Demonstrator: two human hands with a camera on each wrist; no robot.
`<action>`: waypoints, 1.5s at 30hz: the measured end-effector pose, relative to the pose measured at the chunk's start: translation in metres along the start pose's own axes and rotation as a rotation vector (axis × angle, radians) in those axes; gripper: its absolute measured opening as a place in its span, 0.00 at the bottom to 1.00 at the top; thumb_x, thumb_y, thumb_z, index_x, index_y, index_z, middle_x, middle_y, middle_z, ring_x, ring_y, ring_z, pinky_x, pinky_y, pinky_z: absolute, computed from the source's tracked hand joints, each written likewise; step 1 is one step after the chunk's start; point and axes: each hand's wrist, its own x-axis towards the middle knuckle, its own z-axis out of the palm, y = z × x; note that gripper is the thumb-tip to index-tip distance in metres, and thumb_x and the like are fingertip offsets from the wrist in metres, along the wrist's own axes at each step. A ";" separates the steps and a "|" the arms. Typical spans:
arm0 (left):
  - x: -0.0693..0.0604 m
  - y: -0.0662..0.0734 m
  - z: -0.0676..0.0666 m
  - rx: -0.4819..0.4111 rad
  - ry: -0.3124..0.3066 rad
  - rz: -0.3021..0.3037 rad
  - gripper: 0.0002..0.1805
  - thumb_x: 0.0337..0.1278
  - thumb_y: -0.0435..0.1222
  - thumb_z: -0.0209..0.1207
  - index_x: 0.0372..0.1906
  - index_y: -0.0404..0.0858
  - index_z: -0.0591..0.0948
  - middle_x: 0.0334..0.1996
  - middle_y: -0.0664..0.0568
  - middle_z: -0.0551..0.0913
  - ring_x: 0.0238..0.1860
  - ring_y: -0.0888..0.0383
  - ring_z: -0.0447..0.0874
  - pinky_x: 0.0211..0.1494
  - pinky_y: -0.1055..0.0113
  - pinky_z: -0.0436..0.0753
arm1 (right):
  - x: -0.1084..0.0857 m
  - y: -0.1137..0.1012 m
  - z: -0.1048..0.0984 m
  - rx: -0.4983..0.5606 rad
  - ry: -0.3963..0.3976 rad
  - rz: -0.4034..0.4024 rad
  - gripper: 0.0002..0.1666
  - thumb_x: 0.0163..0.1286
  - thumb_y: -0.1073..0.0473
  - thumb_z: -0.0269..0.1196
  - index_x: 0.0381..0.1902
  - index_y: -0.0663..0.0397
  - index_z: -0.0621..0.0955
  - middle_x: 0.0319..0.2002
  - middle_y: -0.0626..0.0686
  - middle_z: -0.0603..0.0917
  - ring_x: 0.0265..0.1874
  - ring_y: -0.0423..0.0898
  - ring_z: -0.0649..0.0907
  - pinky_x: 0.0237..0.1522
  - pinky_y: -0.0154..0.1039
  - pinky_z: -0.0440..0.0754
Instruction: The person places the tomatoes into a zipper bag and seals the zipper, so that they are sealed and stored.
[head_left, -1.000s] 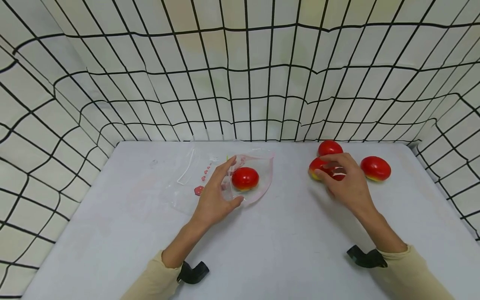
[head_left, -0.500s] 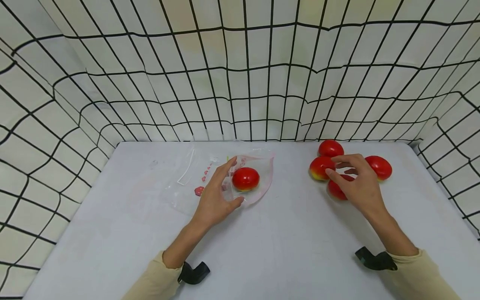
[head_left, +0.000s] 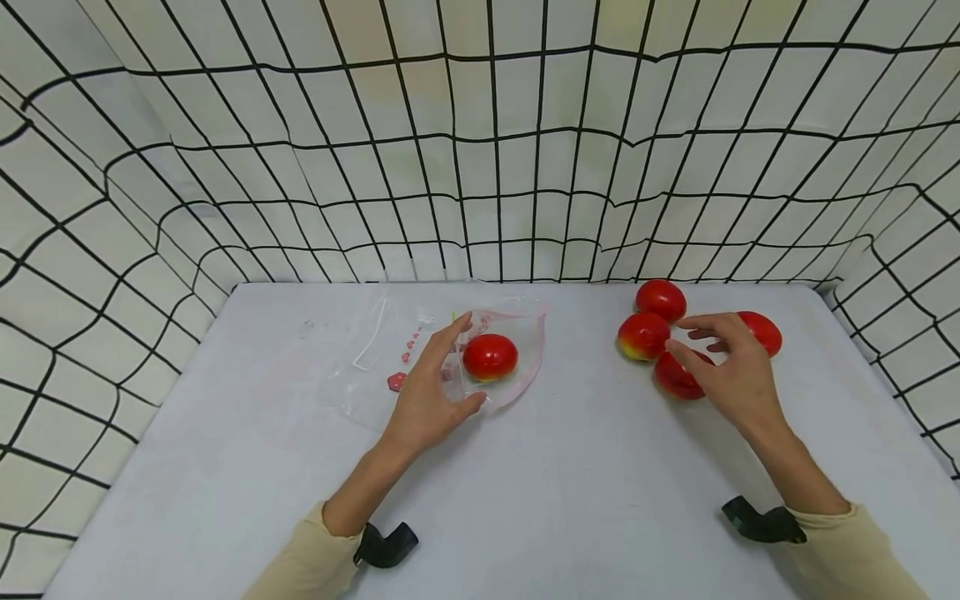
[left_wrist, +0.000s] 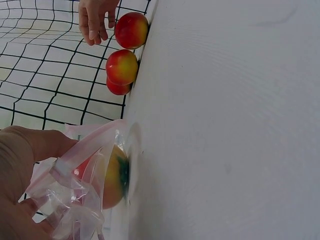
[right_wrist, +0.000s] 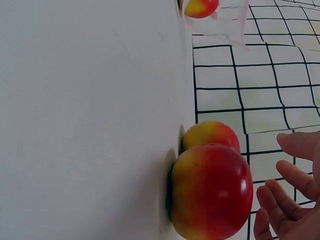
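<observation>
A clear plastic bag (head_left: 529, 333) with a pink edge and red printed marks lies at the table's centre left. One red-and-yellow round fruit (head_left: 491, 357) sits within its mouth. My left hand (head_left: 426, 407) is spread around the bag's mouth, thumb and fingers wide apart and touching the plastic; the left wrist view has the bag's pink strip (left_wrist: 92, 142) beside the thumb. To the right, my right hand (head_left: 738, 375) hovers with parted fingers just above and beside a near fruit (head_left: 675, 379), holding nothing. The right wrist view shows a gap between those fingers and the large fruit (right_wrist: 212, 192).
More of the same fruits lie close by: one at the left of the group (head_left: 643, 337), one behind it (head_left: 661, 300), and one partly hidden past the right hand (head_left: 762, 332). A black-grid netting (head_left: 517, 167) walls the white table (head_left: 555, 500) at the back and sides.
My right hand has drawn back to the right, away from the left fruit of the group, uncovering the near fruit. The left hand and the bag have stayed put.
</observation>
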 end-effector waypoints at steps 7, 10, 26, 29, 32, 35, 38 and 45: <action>0.000 -0.001 -0.001 0.002 -0.005 -0.007 0.59 0.45 0.32 0.78 0.82 0.56 0.59 0.77 0.55 0.68 0.79 0.51 0.65 0.64 0.45 0.85 | -0.001 0.007 -0.003 -0.009 0.001 0.011 0.25 0.69 0.52 0.72 0.60 0.52 0.82 0.56 0.59 0.81 0.55 0.55 0.79 0.46 0.18 0.71; 0.000 0.000 -0.002 0.006 -0.006 -0.008 0.59 0.45 0.33 0.78 0.82 0.56 0.59 0.77 0.55 0.68 0.79 0.51 0.65 0.64 0.45 0.85 | -0.001 0.009 -0.005 -0.002 -0.010 0.026 0.25 0.70 0.51 0.71 0.61 0.53 0.82 0.56 0.60 0.81 0.55 0.55 0.78 0.48 0.16 0.70; -0.002 0.000 -0.003 0.005 -0.003 -0.013 0.59 0.45 0.33 0.78 0.82 0.56 0.60 0.77 0.55 0.68 0.79 0.51 0.65 0.64 0.45 0.85 | -0.005 0.025 -0.009 0.023 -0.124 0.110 0.32 0.69 0.51 0.72 0.66 0.56 0.77 0.62 0.65 0.77 0.60 0.65 0.77 0.41 0.12 0.69; -0.001 0.000 -0.003 0.006 -0.004 -0.008 0.59 0.46 0.32 0.78 0.82 0.56 0.60 0.77 0.56 0.68 0.79 0.51 0.65 0.65 0.45 0.85 | -0.005 0.027 -0.010 0.013 -0.146 0.111 0.34 0.69 0.50 0.72 0.68 0.57 0.76 0.62 0.66 0.77 0.60 0.67 0.77 0.40 0.11 0.68; -0.001 0.000 -0.002 0.002 -0.005 -0.006 0.58 0.46 0.32 0.78 0.82 0.56 0.60 0.77 0.56 0.68 0.79 0.51 0.65 0.65 0.46 0.85 | -0.006 0.030 -0.011 0.006 -0.171 0.099 0.36 0.68 0.51 0.72 0.69 0.58 0.75 0.63 0.67 0.77 0.61 0.67 0.77 0.41 0.11 0.68; -0.001 0.000 -0.002 -0.001 -0.007 -0.007 0.58 0.46 0.32 0.78 0.82 0.56 0.60 0.77 0.56 0.68 0.79 0.51 0.65 0.65 0.46 0.85 | -0.006 0.033 -0.011 0.000 -0.188 0.070 0.37 0.67 0.51 0.73 0.69 0.59 0.75 0.63 0.67 0.77 0.60 0.66 0.76 0.42 0.12 0.69; 0.000 0.000 -0.002 0.000 -0.009 -0.008 0.58 0.46 0.32 0.78 0.82 0.56 0.60 0.77 0.56 0.68 0.79 0.51 0.65 0.65 0.46 0.85 | -0.006 0.036 -0.010 -0.004 -0.205 0.042 0.37 0.66 0.52 0.74 0.68 0.60 0.75 0.62 0.66 0.78 0.61 0.64 0.76 0.44 0.12 0.68; -0.001 0.000 -0.003 0.009 -0.005 -0.012 0.58 0.46 0.32 0.78 0.82 0.57 0.60 0.77 0.56 0.69 0.79 0.51 0.65 0.65 0.46 0.85 | -0.006 0.038 -0.008 -0.026 -0.298 0.080 0.44 0.64 0.47 0.75 0.71 0.58 0.72 0.66 0.67 0.75 0.64 0.67 0.72 0.51 0.43 0.85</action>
